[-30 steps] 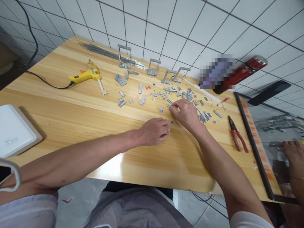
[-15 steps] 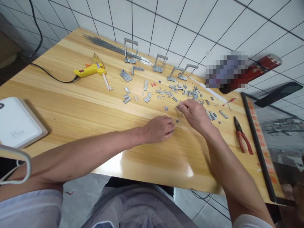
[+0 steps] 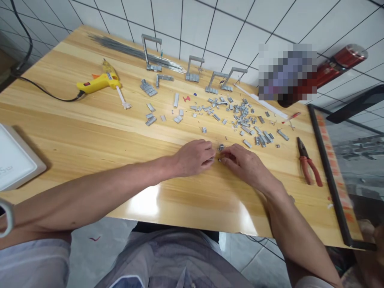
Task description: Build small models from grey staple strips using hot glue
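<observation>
The wooden table [image 3: 99,140] looks glossy — pieces [image 3: 263,140] dull metal, glue gun [image 3: 97,85] smooth plastic.

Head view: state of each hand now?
Left hand: fingers curled; whether it holds anything cannot be told.
Right hand: fingers bent at small gray pieces; grip cannot be told.

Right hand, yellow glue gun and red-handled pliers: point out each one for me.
Right hand [image 3: 248,163], head view: on the back of the hand.
Yellow glue gun [image 3: 100,83], head view: on its handle.
Red-handled pliers [image 3: 304,157], head view: near the joint, where the handles begin.
</observation>
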{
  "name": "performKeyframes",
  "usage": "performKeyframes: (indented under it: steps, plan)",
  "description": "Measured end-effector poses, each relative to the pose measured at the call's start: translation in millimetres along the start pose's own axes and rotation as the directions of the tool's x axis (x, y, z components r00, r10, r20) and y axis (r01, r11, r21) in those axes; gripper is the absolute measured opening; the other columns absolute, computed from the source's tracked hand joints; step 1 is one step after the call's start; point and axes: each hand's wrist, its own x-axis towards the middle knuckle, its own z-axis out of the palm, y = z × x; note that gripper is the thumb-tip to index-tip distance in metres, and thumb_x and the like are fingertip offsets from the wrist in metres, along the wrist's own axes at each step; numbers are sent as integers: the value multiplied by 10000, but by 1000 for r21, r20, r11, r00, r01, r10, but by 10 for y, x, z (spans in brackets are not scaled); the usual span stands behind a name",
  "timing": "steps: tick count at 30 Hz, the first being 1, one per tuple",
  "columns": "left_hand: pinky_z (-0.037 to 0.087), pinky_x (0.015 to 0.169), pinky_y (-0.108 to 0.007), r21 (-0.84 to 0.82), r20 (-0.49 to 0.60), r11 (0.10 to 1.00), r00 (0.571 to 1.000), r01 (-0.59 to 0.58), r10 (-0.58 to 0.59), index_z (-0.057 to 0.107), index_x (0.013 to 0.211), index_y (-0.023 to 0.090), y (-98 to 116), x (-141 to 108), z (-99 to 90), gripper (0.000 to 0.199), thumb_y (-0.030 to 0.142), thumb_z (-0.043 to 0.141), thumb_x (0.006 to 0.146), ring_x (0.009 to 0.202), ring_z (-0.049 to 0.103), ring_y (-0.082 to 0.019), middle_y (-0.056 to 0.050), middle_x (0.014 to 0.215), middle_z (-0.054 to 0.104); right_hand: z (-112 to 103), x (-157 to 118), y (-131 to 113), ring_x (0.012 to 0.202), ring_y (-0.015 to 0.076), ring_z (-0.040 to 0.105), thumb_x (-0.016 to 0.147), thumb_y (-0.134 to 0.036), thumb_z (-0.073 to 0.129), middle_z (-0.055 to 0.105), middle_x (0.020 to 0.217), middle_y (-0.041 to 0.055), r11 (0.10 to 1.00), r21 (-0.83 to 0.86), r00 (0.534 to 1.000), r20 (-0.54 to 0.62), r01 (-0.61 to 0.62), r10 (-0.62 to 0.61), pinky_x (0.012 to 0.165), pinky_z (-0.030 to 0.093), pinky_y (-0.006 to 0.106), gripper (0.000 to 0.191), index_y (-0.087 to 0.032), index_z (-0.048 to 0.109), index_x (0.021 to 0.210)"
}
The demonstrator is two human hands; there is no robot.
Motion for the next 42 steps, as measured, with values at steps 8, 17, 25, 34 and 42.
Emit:
performKeyframes:
  steps: [8,17,25,34,42]
  plan:
    - [462,745,-333,-20,8,1000,1000,1,0,665,894,168,2,-6,-37,136,148,537,937,802,562,-197,-72,883,649,-101,-78,121,739,192,643,957,-322,584,726,845,27,996,59,997,-20,-69,71,668,459,313,139,-248,702,962]
    - [464,757,-326,-18,18,1000,1000,1,0,670,898,171,0,-8,-37,142,161,538,950,824,573,-194,-70,902,658,-104,-100,96,707,183,623,850,-219,608,707,824,17,996,-92,997,75,-19,26,656,433,303,80,-252,659,902]
    - [467,772,-323,-24,27,1000,1000,-7,8,663,906,175,-2,-1,-43,128,169,541,945,831,576,-195,-68,900,648,-126,-113,219,918,282,668,925,-253,572,715,1016,111,966,-251,971,-241,-66,4,755,480,386,179,-233,688,1059]
    - [469,771,-337,-4,22,1000,1000,-3,3,647,908,168,1,-14,-42,111,144,540,925,846,583,-206,-85,929,646,74,-72,21,882,237,658,997,-295,560,689,983,89,987,-94,992,18,128,-126,769,505,357,117,-235,661,987]
    - [514,818,-324,-138,13,984,994,110,-110,626,975,185,-7,-9,-166,97,214,541,1012,931,635,-198,-68,967,680,77,-79,-8,844,200,631,1083,-323,436,683,941,62,989,-3,988,34,148,-148,768,470,321,245,-219,635,983]
